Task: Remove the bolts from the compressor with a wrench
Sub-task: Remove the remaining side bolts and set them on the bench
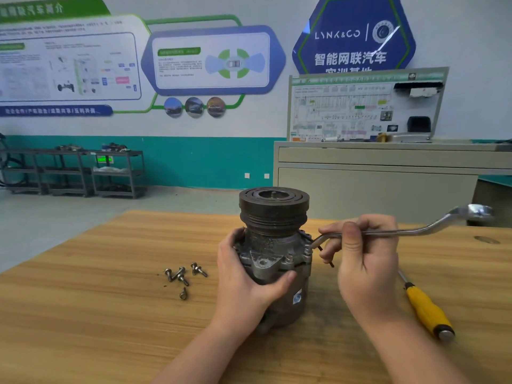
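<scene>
While the left hand (250, 275) gripped the compressor (274, 250) at frame centre, the right hand (365, 259) held the wrench (410, 231) just right, ring end on a flange bolt (307, 248).

Wooden table (97, 314) w/ light grain is carrying everything. Compressor (274, 245) is standing upright on it near centre, pulley end up. Loose bolts (184, 274) are lying in a small cluster just left of the compressor, approx. five, one a bit apart toward the near edge. Screwdriver (428, 309) w/ yellow handle is lying on the right side, shaft pointing away toward the far edge, well apart from the bolts. A dark knot (486, 239) is showing in the wood near the far right corner.
</scene>
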